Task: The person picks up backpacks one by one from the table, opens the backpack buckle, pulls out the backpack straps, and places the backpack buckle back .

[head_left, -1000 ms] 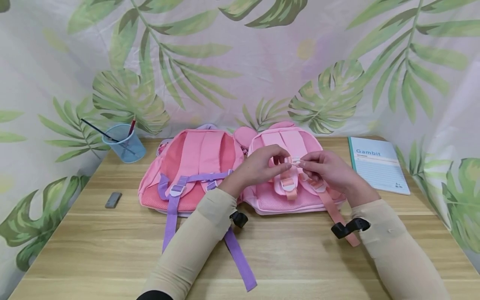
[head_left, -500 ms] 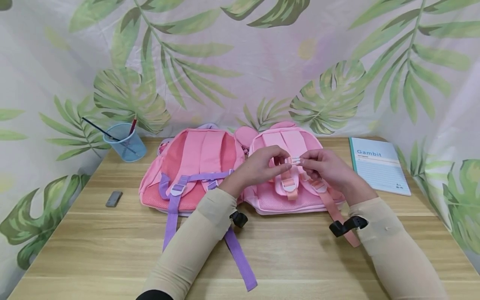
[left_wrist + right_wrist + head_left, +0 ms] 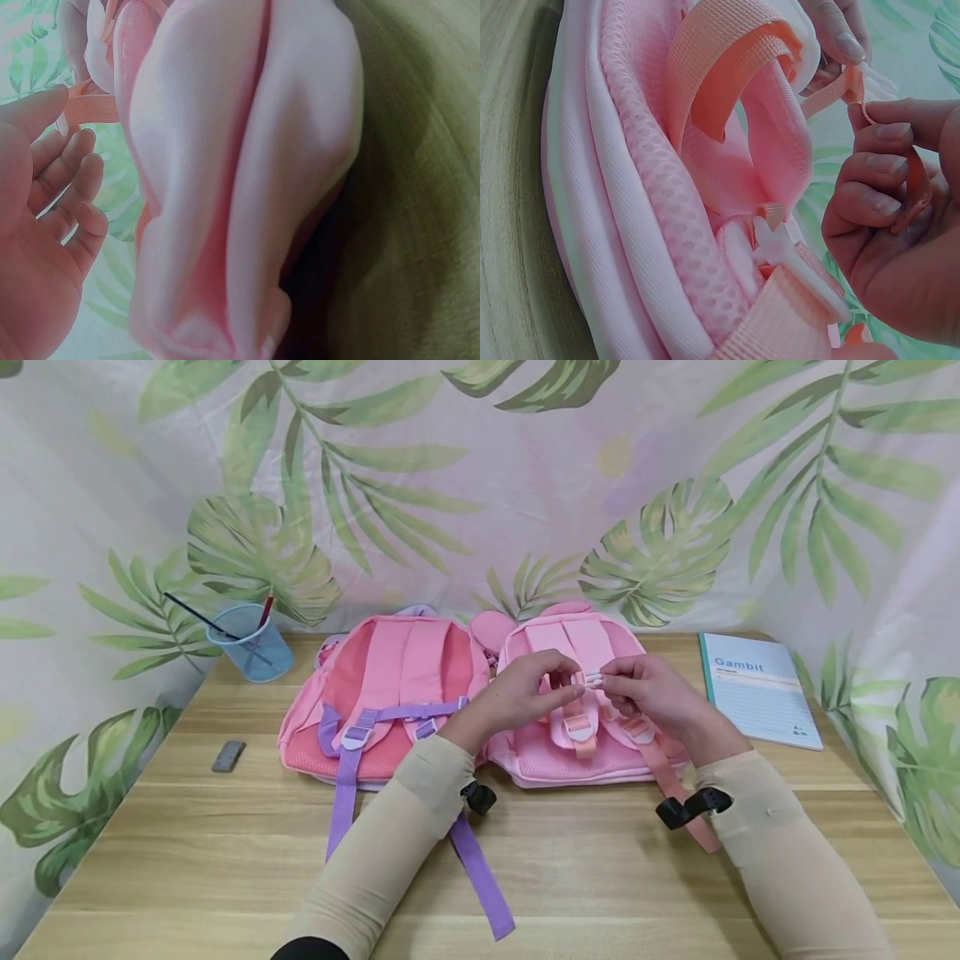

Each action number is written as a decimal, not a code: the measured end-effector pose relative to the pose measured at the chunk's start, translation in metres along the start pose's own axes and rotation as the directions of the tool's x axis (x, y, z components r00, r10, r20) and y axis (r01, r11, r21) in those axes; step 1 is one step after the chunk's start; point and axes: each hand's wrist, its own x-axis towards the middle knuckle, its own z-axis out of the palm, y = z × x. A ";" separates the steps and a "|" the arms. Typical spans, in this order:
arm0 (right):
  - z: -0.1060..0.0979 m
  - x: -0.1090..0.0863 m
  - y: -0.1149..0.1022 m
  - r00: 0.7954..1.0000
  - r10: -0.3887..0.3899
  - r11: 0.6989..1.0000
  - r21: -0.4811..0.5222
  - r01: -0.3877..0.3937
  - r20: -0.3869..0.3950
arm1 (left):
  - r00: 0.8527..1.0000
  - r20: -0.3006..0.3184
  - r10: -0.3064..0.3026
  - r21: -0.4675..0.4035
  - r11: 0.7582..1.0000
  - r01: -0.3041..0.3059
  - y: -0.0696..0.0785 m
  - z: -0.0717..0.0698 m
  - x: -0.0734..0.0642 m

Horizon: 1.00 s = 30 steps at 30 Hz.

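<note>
A pink backpack (image 3: 517, 760) lies back side up in the head view, with orange webbing straps. Above it, a small white plastic buckle (image 3: 594, 679) bridges the fingertips of both hands. My left hand (image 3: 517, 695) pinches its left end between thumb and forefinger; in the left wrist view, an orange strap (image 3: 93, 109) runs from those fingertips. Thumb and forefinger of my right hand (image 3: 651, 692) pinch the right end. The right wrist view shows white prongs (image 3: 880, 84) beyond the right fingertips and an orange strap end (image 3: 916, 191) looped against the palm. Whether the halves are latched I cannot tell.
A second, coral-pink backpack (image 3: 386, 668) with purple straps (image 3: 480, 881) sits left of the first, touching it. A blue pen cup (image 3: 258, 647) stands back left, a grey eraser (image 3: 228, 757) before it. A notebook (image 3: 757, 689) lies at right.
Both hands keep their pinch on the buckle. The right hand and wrist have shifted very slightly left and up; the backpacks stay put.
</note>
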 end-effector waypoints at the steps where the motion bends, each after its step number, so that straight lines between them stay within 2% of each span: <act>1: 0.000 0.000 0.000 1.000 0.003 1.000 0.005 -0.003 0.000 | 1.000 0.000 0.001 0.001 1.000 -0.001 0.000 0.000 0.000; 8: -0.001 0.002 0.000 1.000 0.012 1.000 0.026 -0.012 0.017 | 1.000 0.003 0.000 0.005 1.000 0.000 0.003 -0.001 0.001; 19: 0.000 0.005 0.002 0.996 -0.053 0.998 0.038 0.050 0.070 | 1.000 0.009 0.023 0.021 1.000 -0.024 0.004 -0.001 0.005; 25: -0.005 0.002 0.002 0.998 -0.004 1.000 0.025 0.002 0.056 | 1.000 0.007 0.017 0.055 0.998 -0.018 0.004 -0.002 0.005; 30: -0.013 -0.001 0.003 0.995 0.001 0.999 0.051 -0.006 0.098 | 1.000 0.010 0.001 0.061 0.998 -0.002 0.006 -0.004 0.005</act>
